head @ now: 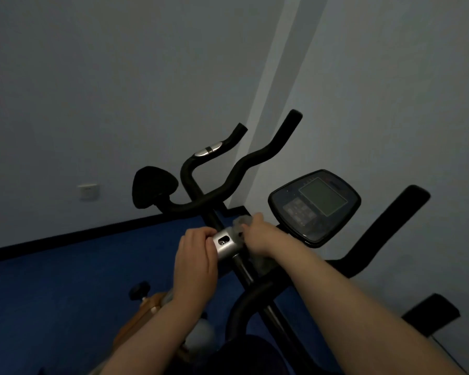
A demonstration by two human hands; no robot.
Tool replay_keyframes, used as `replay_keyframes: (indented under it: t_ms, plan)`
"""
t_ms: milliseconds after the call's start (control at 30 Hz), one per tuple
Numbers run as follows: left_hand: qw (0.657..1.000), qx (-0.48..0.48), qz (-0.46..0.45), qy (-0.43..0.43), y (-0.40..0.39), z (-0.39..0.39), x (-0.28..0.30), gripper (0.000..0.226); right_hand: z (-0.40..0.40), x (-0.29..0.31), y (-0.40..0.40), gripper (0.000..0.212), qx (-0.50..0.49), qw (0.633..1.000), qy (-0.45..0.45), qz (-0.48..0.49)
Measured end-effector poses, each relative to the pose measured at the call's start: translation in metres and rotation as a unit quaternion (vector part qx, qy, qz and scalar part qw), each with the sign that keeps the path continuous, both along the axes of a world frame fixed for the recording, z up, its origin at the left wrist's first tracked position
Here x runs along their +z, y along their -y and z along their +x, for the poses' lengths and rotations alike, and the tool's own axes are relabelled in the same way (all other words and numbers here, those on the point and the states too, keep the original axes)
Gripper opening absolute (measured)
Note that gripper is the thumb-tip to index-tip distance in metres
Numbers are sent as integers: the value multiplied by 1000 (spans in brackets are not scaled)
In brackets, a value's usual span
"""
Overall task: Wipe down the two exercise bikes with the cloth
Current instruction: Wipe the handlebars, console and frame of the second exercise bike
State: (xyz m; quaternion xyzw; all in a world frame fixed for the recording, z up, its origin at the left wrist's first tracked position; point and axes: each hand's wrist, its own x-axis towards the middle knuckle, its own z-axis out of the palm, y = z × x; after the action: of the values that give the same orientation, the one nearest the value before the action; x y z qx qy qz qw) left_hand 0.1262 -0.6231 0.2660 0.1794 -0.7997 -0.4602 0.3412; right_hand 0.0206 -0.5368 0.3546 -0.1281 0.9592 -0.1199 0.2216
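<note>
Gripping the silver clamp [226, 243], the left hand [194, 262] steadies while the right hand [257, 236] clutches the cloth [240, 221].

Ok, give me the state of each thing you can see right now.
left hand: gripping the silver clamp
right hand: pressing the cloth on the clamp's far side
console screen: dark
handlebars: untouched

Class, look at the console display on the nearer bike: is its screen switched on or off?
Off, as far as shows. The console screen is a flat dull grey-green, with no lit digits or glow, though the room is dim.
</note>
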Motion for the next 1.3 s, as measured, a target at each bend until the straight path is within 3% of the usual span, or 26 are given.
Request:
replay_keyframes:
  t_ms: [100, 233, 367, 433, 533, 633, 767, 867, 967, 1067, 1167, 1233, 1300]
  plan:
    - [1000, 2, -10, -11, -1, -1, 0, 25, 9, -6, -2, 37, 46, 997, -8, -61]
    - [1000, 3, -6, 4, 0, 0, 1, 20, -2, -6, -9, 41, -8, 999, 2, -52]
    - [1000, -9, -17, 2, 1, 1, 1, 28, 2, -9, -17, 28, 64, 993, 21, -99]
    - [1000, -6, -30, 3, 1, 1, 0, 32, 2, 0, -20, 36, 76, 989, 55, -116]
    - [1000, -13, -12, 1, 2, 1, 3, 21, 2, 15, -24, 47, 100, 984, 80, -120]
    - [999, -32, -16, 19, 4, 3, 5, 18, 5, 27, -40, 37, 151, 976, 97, -123]
    - [989, -9, -149, -23, 3, -5, 37, 21, -5, 44, -76, 20, 139, 979, -75, -127]
    - [982, -81, -164, -47, -5, -32, 75, 18, -17, 59, -102, 24, 102, 970, -209, -75]
    - [973, -188, -134, 10, -10, -63, 96, 18, -34, 67, -120, 34, 102, 951, -290, 25]
    - [949, -246, -174, 92, -12, -86, 90, 19, -52, 66, -122, 35, 128, 930, -339, 66]
    - [934, -268, -176, 155, -11, -92, 75, 20, -67, 49, -122, 47, 210, 928, -272, 144]
    - [942, -263, -147, 149, -7, -92, 70, 18, -73, 39, -122, 59, 267, 913, -194, 241]
    - [952, -257, -103, 127, -4, -91, 69, 18, -80, 37, -121, 57, 268, 912, -152, 270]
